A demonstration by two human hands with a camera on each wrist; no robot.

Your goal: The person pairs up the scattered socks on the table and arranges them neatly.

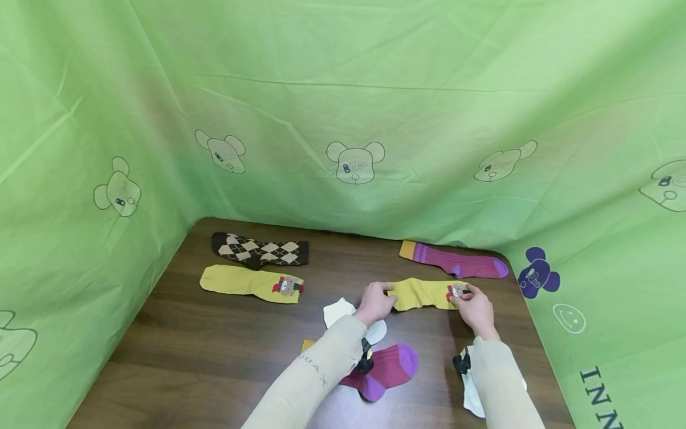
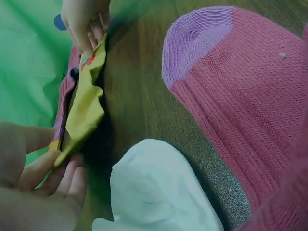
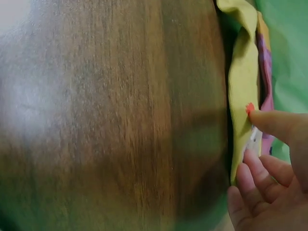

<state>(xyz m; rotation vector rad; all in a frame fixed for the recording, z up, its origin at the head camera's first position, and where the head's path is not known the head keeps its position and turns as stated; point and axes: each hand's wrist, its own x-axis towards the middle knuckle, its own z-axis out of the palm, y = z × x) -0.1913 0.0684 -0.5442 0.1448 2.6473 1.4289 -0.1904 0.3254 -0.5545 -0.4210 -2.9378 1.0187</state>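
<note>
A yellow sock [image 1: 420,294] with a bear-face patch stretches between both hands, low over the table at the right. My left hand [image 1: 376,302] pinches its plain end between thumb and fingers; the left wrist view shows the yellow fabric [image 2: 84,106] rippled and lifted at that end. At the patch end, my right hand [image 1: 477,311] grips the edge, thumb on the patch side, as the right wrist view of the sock [image 3: 243,72] shows. Just behind lies a purple ribbed sock [image 1: 445,259] with a mustard cuff. Another yellow bear sock [image 1: 230,280] lies flat at the left.
An argyle sock [image 1: 268,250] lies at the back left. Under my left forearm are a white sock [image 1: 336,311] and a magenta sock [image 1: 393,364], both partly hidden. Another white item [image 1: 471,396] shows beneath the right forearm. Green cloth [image 1: 354,208] walls the wooden table [image 1: 177,357].
</note>
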